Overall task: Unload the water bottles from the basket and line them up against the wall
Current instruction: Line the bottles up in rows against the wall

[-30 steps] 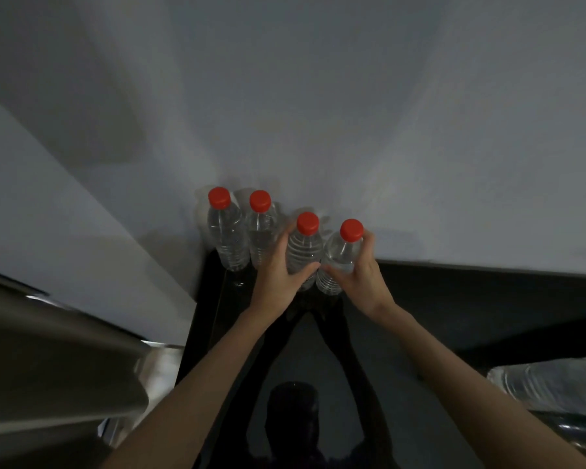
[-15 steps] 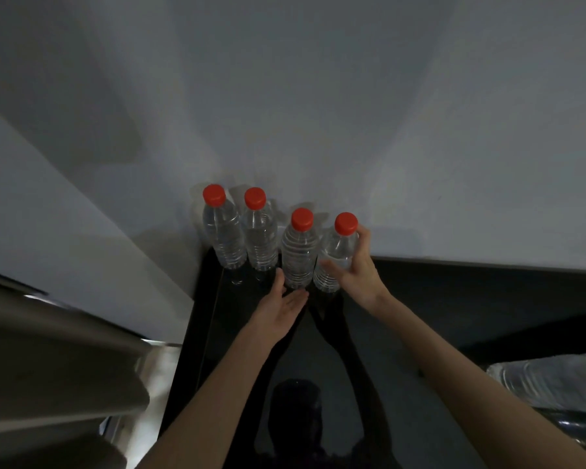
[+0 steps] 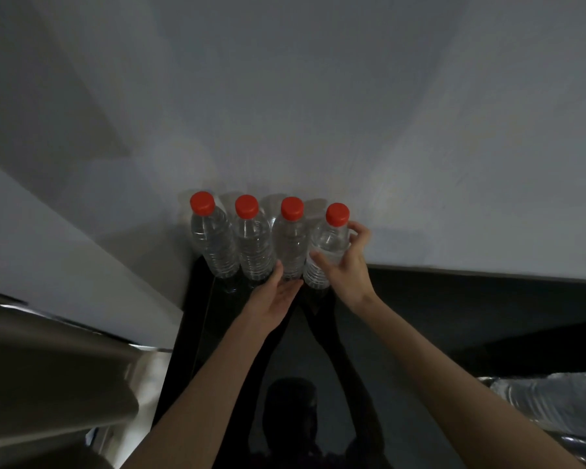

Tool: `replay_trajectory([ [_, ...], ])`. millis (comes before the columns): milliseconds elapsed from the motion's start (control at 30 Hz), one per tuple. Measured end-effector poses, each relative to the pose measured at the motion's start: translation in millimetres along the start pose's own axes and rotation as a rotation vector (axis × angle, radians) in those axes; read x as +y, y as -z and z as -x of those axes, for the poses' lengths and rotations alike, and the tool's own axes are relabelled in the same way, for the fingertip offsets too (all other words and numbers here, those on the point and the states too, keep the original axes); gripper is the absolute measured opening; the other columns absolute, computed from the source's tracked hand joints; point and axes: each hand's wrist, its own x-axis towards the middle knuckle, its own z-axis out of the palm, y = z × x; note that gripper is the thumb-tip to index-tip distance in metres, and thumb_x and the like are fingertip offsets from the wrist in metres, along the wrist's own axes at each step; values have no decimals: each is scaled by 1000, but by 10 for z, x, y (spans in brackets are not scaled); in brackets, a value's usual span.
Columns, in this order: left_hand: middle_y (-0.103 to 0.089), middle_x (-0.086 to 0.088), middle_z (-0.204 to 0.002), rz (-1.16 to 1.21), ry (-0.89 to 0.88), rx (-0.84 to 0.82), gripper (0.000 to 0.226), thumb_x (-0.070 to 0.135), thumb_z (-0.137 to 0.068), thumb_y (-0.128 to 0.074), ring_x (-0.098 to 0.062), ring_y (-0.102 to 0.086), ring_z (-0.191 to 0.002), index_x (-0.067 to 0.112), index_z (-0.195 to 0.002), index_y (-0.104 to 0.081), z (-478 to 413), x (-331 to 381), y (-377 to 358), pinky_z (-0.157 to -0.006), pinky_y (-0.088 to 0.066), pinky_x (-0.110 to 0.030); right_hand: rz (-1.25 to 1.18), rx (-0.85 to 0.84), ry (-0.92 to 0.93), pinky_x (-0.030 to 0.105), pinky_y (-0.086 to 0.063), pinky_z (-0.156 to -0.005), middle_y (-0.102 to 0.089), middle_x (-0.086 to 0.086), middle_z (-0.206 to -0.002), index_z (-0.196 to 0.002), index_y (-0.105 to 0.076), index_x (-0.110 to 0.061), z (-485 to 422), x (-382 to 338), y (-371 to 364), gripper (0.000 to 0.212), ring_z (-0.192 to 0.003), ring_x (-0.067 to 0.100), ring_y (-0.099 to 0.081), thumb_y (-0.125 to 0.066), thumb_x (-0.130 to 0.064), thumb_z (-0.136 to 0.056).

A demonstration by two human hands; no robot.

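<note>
Placement step, bottle 4. Right hand (image 3: 347, 265) gripped the fourth clear plastic water bottle with red cap (image 3: 330, 238), fingers and thumb curled round its body. Left hand (image 3: 274, 299) lay flat, fingers straight, tips against the base of the third red-capped clear bottle (image 3: 290, 245). First bottle (image 3: 214, 245) and second bottle (image 3: 252, 248) stood leftward. All 4 formed a touching row at the pale grey wall (image 3: 318, 113).

Judgement: the row looked nearly squared. The next move calls for seating bottle 4 flush, letting go, then fetching more.

Surface: glossy black countertop (image 3: 420, 333), reflecting both arms. Room dim. Brushed metal surface (image 3: 48, 367) at left, crinkled clear plastic wrap (image 3: 548, 401) lower right. Basket not identifiable.
</note>
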Motion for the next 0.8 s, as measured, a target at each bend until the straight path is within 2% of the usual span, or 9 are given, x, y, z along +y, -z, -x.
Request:
replay_trajectory([
  [67,-57,-26,-125,-14,8,13,77,30,-67,-73,-31,-59,-113,-9,-129,-48,-7,11,10,-99,-46,-37,23,34,3,48,-46,-105,-37,9,-137,-121,-21,-44,-32,15,-9,72,-127,25,-48,-75,-28,-76],
  [167,-56,-27,-120,-25,17,42,82,31,-65,-74,-33,-58,-114,-11,-129,-45,-4,22,27,-93,-49,-36,49,86,16,41,-44,-107,-35,8,-133,-125,-23,-27,-67,34,-46,73,-125,22,-44,-78,-16,-79],
  [300,-55,-28,-125,-24,34,78,84,33,-68,-74,-31,-61,-104,-11,-132,-43,43,42,-20,-89,-50,-37,66,114,20,28,-42,-104,-35,6,-128,-123,-25,-22,-64,27,-70,72,-122,19,-45,-79,-11,-78],
  [400,-50,-27,-136,-33,65,93,72,34,-84,-69,-30,-58,-109,-7,-135,-41,134,37,-95,-94,-47,-39,90,100,-20,37,-44,-107,-39,11,-132,-124,-26,-21,-53,-7,-63,71,-124,22,-47,-79,-9,-78],
  [500,-47,-23,-142,-91,58,91,65,30,-90,-65,-30,-52,-125,0,-142,-40,292,60,-180,-95,-44,-39,120,92,-113,48,-42,-108,-37,14,-139,-137,-27,-12,-26,-105,-64,76,-130,27,-42,-77,-13,-79],
  [567,-46,-19,-145,-155,39,65,59,29,-94,-60,-30,-47,-133,5,-144,-40,452,89,-226,-98,-42,-38,111,52,-199,48,-41,-108,-32,13,-146,-146,-23,-14,38,-211,-14,81,-133,30,-39,-74,-19,-83],
  [600,-48,-16,-145,-192,27,39,55,29,-96,-57,-29,-46,-133,7,-144,-41,552,105,-242,-98,-42,-37,106,31,-212,42,-42,-106,-32,12,-149,-148,-23,-15,98,-279,33,80,-134,28,-40,-71,-21,-86],
  [700,-55,-8,-140,-249,-12,-74,44,27,-100,-52,-25,-52,-128,12,-141,-47,940,143,-294,-100,-44,-36,147,33,-119,27,-43,-96,-41,4,-147,-148,-30,-19,418,-546,218,67,-125,15,-46,-65,-22,-91],
  [800,-62,-5,-132,-360,-74,-168,34,27,-98,-53,-21,-60,-118,18,-131,-56,1369,130,-373,-100,-46,-36,195,54,19,28,-47,-99,-50,-2,-140,-142,-41,-24,855,-838,414,54,-121,10,-51,-61,-16,-93],
])
